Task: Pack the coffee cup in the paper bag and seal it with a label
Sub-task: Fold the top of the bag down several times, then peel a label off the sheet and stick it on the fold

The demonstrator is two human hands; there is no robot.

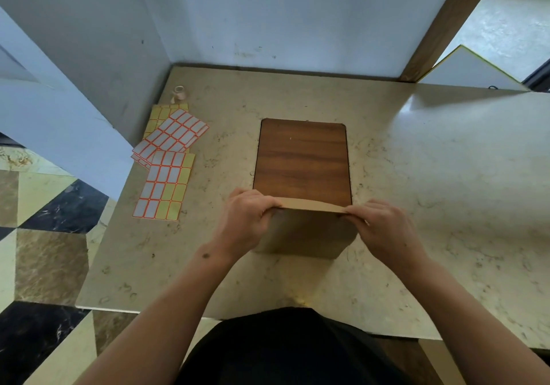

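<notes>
In the head view, a brown paper bag stands upright on the marble counter, just in front of a dark wooden board inset in that counter; the coffee cup cannot be seen. The left hand pinches the left end of the bag's folded top edge, fingers curled tight over the fold, and the right hand pinches the right end likewise. Sheets of orange-bordered labels lie well left of the board, a small tape roll beyond them.

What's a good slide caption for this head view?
Both hands, left hand and right hand, press the paper bag top closed.
</notes>
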